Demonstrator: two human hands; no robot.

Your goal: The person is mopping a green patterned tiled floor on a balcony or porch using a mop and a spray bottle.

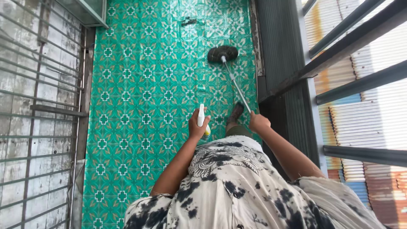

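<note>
Your right hand is closed around the top end of a long-handled scrub brush, and your left hand is wrapped around a spray bottle held upright in front of your chest. The brush's thin pale pole looks light and stiff. Its round dark head rests well ahead of you on the green patterned floor covering, so from the far end the head will likely feel wobbly; a grip further down the pole would steady it. The covering looks smooth and may turn slick when wet. The bottle is small, probably light plastic, with a white nozzle on top and yellowish at the base. How much liquid it holds cannot be told, since your fingers cover it. Your foot stands beside the pole.
</note>
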